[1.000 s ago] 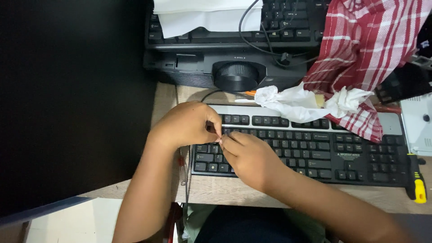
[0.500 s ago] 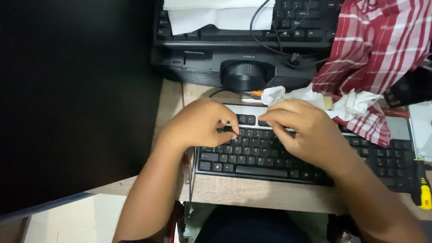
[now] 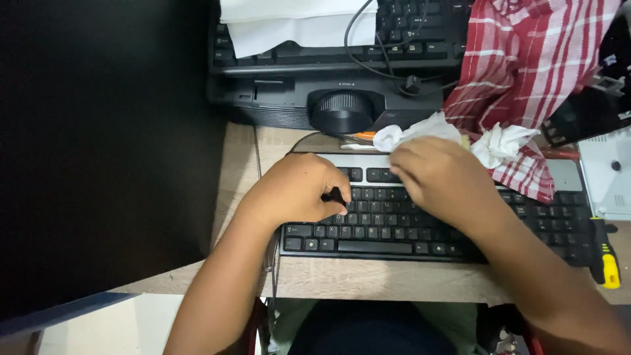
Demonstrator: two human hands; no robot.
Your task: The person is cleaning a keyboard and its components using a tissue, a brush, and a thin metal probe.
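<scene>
A black keyboard (image 3: 539, 227) with a silver top strip lies on a pale wooden desk (image 3: 368, 279). My left hand (image 3: 292, 190) rests on the keyboard's left keys with its fingers curled in, thumb and fingertips pressed together over a key. Whether something small is pinched there is hidden. My right hand (image 3: 447, 181) lies over the upper key rows. Its fingers are stretched towards a crumpled white tissue (image 3: 420, 128) at the keyboard's far edge, and the fingertips sit just below it.
Behind the keyboard stands a black device with a round knob (image 3: 342, 112), then a second keyboard (image 3: 420, 52) under white paper (image 3: 296, 20) and cables. A red-and-white checked cloth (image 3: 526, 72) drapes at right. A yellow-handled tool (image 3: 608, 263) lies far right. A black panel (image 3: 98, 144) fills the left.
My right hand has left the spot beside my left hand and moved up and right across the keys to the tissue. My left hand stays on the left keys.
</scene>
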